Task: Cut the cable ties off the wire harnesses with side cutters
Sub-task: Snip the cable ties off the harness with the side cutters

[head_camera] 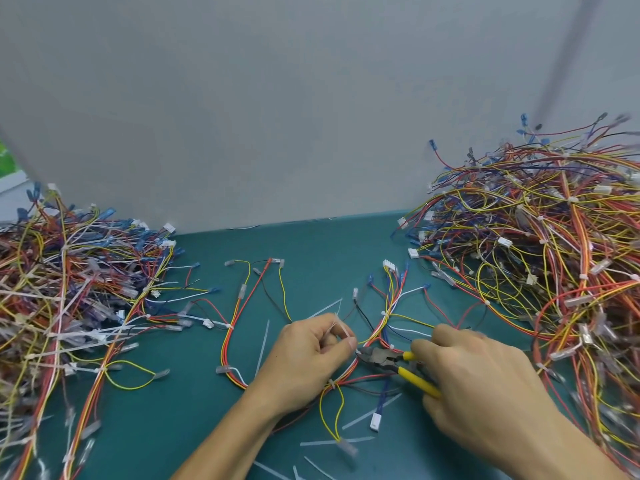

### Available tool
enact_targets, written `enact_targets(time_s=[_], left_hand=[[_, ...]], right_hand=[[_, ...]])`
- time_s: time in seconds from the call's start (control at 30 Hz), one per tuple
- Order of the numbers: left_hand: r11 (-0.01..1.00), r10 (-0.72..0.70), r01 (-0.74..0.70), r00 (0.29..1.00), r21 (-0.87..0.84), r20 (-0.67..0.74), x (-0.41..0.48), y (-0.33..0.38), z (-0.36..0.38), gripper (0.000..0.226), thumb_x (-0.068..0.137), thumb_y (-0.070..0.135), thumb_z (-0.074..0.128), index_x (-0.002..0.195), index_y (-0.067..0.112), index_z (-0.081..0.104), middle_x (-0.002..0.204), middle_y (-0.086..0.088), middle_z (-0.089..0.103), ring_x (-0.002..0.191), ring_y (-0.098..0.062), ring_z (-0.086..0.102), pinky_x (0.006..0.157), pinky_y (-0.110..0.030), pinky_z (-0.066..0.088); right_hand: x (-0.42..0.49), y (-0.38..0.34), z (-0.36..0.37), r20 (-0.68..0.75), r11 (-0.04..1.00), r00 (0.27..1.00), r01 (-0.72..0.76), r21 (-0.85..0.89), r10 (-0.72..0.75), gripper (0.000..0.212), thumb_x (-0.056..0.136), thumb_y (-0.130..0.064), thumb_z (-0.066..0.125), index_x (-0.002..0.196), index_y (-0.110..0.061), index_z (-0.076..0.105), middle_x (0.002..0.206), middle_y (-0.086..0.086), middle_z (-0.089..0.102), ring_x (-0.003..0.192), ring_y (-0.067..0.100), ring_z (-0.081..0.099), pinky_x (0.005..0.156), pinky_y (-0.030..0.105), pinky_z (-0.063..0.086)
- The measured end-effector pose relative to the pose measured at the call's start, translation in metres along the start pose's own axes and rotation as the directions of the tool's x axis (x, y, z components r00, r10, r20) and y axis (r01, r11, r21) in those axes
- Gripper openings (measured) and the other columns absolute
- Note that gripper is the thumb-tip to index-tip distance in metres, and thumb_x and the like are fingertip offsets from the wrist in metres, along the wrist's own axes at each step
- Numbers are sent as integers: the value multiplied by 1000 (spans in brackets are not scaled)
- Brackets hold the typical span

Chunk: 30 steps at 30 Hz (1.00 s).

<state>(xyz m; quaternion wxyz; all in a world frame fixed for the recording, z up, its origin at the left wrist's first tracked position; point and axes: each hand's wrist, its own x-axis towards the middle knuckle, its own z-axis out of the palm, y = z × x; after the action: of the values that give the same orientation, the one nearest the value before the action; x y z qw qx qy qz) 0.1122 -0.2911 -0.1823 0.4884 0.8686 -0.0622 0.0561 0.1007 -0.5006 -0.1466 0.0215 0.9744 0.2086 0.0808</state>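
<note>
A wire harness point(388, 317) of red, yellow, white and blue wires lies on the green table point(173, 410) between my hands. My left hand point(308, 355) pinches a white cable tie point(341, 329) on that harness between thumb and fingers. My right hand point(478, 379) grips the yellow-handled side cutters point(391, 360). Their dark jaws point left and sit at the wires just beside my left thumb. A second harness point(239, 327) lies to the left of my left hand.
A big heap of harnesses point(69, 299) covers the left of the table and a taller heap point(554, 258) the right. Loose cut ties point(346, 441) litter the near table. A grey wall point(277, 116) closes the back.
</note>
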Motion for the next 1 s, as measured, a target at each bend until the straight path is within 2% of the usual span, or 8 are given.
enact_targets(time_s=[0.1,0.23,0.33,0.43,0.53,0.73,0.8,1.0], left_hand=[[1000,-3,3,1000,0,0,0,0,0,18,87,22,66,70,23,62,48,11,37,48,-6,30,48,-16,28],[1000,-4,4,1000,-2,1,1,-1,0,18,87,21,66,70,22,62,48,11,37,48,-7,30,48,-17,28],[1000,-3,3,1000,1,-3,0,-1,0,17,87,21,66,70,19,62,49,10,38,48,-7,30,48,-16,28],[1000,-2,2,1000,2,2,0,-1,1,18,87,21,65,69,20,61,48,11,38,48,-7,30,48,-17,28],[1000,-5,5,1000,-10,-5,1,-2,1,21,88,21,65,67,23,60,49,11,37,49,-7,29,49,-18,28],[992,-65,62,998,-112,-20,1,1,-3,18,85,31,58,70,21,55,53,11,38,53,-11,31,53,-24,29],[963,-131,113,990,-244,-58,3,4,-5,18,81,28,51,66,18,49,55,4,41,53,-14,33,55,-28,31],[707,-298,174,952,-686,-65,4,18,-27,26,97,1,33,79,10,49,54,-2,49,46,-13,34,49,-26,31]], right_hand=[[0,0,0,-52,1000,999,9,8,-9,19,82,-41,51,95,-27,48,93,-6,51,93,21,60,47,30,16],[2,2,-1,-30,997,998,61,-35,-63,36,38,-35,83,56,-27,52,55,-8,49,44,21,55,45,22,7],[4,4,1,-28,998,998,49,-45,-50,39,30,-30,84,51,-26,51,49,-9,47,36,22,50,44,21,7],[4,4,1,25,995,996,88,-35,-87,29,52,-34,78,63,-28,53,63,-6,55,52,23,60,45,23,10],[5,5,8,31,997,998,55,-62,-53,16,87,-39,46,96,-26,48,99,-4,56,93,24,62,49,31,20],[6,4,13,61,999,998,34,-39,-32,17,90,-41,40,100,-28,45,104,-6,53,100,23,59,59,31,29],[6,3,16,58,998,998,35,-42,-33,15,90,-41,39,99,-29,43,103,-6,52,99,21,59,60,31,31],[4,1,15,60,999,998,17,-39,-14,24,85,-43,43,105,-30,45,104,-8,51,102,19,58,60,31,31]])
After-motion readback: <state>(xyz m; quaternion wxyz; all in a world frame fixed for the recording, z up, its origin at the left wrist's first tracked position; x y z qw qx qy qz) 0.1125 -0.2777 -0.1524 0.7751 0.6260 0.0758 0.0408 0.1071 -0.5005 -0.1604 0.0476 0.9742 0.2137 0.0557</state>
